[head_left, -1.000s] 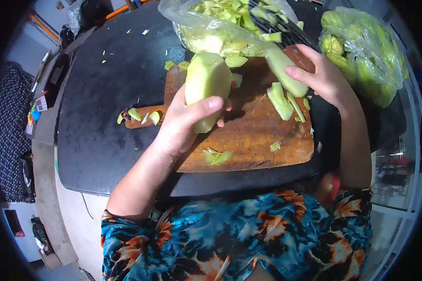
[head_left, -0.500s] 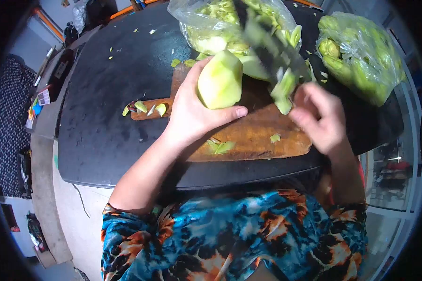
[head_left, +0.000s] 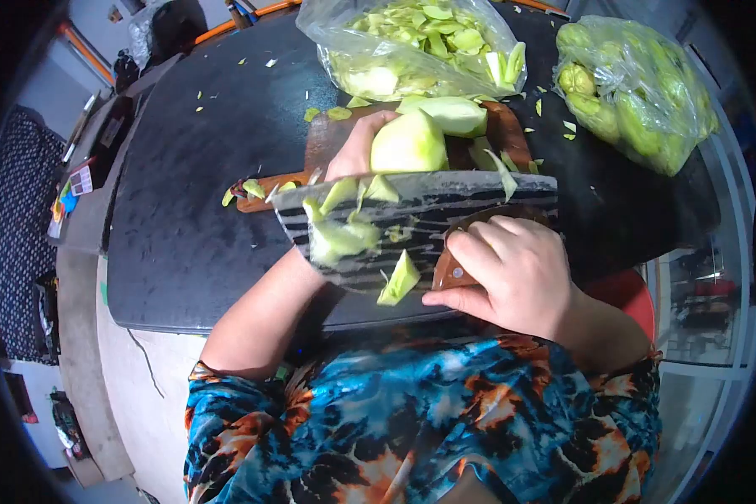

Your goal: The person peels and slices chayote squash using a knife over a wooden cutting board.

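My left hand (head_left: 354, 153) is closed around a peeled pale-green chayote (head_left: 408, 144) above the cutting board (head_left: 509, 139). My right hand (head_left: 521, 265) grips the wooden handle of a cleaver (head_left: 466, 195). The wide, dark-streaked blade points left, passing in front of the chayote and hiding part of my left hand and most of the board. Green peel pieces (head_left: 344, 239) cling to the blade, and one peel scrap (head_left: 400, 279) shows at its lower edge. Whether the blade touches the chayote I cannot tell. Another peeled chayote (head_left: 455, 116) lies behind.
An open plastic bag (head_left: 332, 59) full of peelings stands at the back of the dark table (head_left: 202, 168). To its right sits a clear bag of chayotes (head_left: 647, 97). Small scraps dot the tabletop. A red stool (head_left: 634, 298) shows beside my right arm.
The cleaver has swung from upright over the board, blurred, down and left to lie across in front of me. My right hand has turned with it. The chayote has moved slightly right.
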A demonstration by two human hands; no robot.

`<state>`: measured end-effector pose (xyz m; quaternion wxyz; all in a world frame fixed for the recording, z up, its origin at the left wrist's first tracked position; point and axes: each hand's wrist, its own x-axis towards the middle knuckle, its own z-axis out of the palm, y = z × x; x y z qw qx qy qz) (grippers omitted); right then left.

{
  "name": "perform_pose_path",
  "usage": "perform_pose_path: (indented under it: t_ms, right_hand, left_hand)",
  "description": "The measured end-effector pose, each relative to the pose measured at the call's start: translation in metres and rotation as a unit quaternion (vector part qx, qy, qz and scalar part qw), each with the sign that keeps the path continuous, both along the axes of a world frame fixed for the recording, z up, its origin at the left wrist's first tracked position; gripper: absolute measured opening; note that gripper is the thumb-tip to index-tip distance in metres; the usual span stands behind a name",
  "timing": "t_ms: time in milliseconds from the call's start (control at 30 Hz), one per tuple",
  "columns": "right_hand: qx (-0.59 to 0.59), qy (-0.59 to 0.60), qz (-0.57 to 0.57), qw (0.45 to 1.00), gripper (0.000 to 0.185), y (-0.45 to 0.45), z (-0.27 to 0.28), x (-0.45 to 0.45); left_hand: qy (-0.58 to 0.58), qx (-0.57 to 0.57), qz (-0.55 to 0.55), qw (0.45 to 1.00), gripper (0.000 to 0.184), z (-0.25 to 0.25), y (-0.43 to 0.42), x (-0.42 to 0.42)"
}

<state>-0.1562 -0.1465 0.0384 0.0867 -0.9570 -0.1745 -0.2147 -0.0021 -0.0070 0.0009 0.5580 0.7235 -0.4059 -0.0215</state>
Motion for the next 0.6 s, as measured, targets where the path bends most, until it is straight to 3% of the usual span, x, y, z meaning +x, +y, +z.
perform_pose_path:
  t_ms: [67, 167, 200, 233, 267, 300, 333, 433, 500, 600]
  right_hand:
    - [0.002, 0.009, -0.009, 1.0, 0.041, -0.001, 0.0, 0.002]
    - [-0.006, 0.007, -0.039, 0.999, 0.039, -0.009, -0.002, 0.009]
    - [-0.01, 0.003, -0.052, 0.999, 0.038, -0.014, -0.002, 0.013]
    - [0.074, -0.022, -0.087, 0.993, 0.036, -0.023, -0.005, 0.023]
    - [0.201, 0.028, -0.156, 0.967, 0.033, -0.037, 0.002, 0.03]
    - [0.233, 0.008, -0.224, 0.946, 0.029, -0.055, 0.003, 0.04]
    - [0.209, -0.032, -0.244, 0.947, 0.027, -0.079, -0.001, 0.048]
    - [0.282, 0.004, -0.229, 0.932, 0.024, -0.099, 0.003, 0.04]
    - [0.365, 0.035, -0.15, 0.918, 0.019, -0.077, 0.002, 0.029]
    - [0.3, 0.137, -0.025, 0.944, 0.026, -0.05, 0.015, 0.012]
  left_hand:
    - [0.026, -0.007, 0.005, 1.0, 0.06, -0.004, -0.001, 0.001]
    - [-0.049, -0.052, -0.025, 0.997, 0.06, -0.013, 0.002, 0.01]
    - [-0.152, -0.018, -0.003, 0.988, 0.066, -0.018, 0.002, 0.016]
    - [-0.032, -0.032, 0.006, 0.999, 0.074, 0.002, -0.002, -0.002]
    - [-0.045, 0.014, 0.034, 0.998, 0.076, 0.011, 0.002, -0.005]
    - [-0.059, 0.059, 0.062, 0.995, 0.079, 0.015, 0.004, -0.006]
    - [-0.04, 0.03, 0.046, 0.998, 0.078, 0.012, 0.003, -0.004]
    - [0.004, 0.044, 0.051, 0.998, 0.076, 0.01, 0.003, 0.002]
    - [0.09, 0.004, 0.015, 0.996, 0.072, 0.002, 0.002, 0.007]
    - [0.159, -0.044, -0.035, 0.986, 0.067, -0.001, -0.001, 0.008]
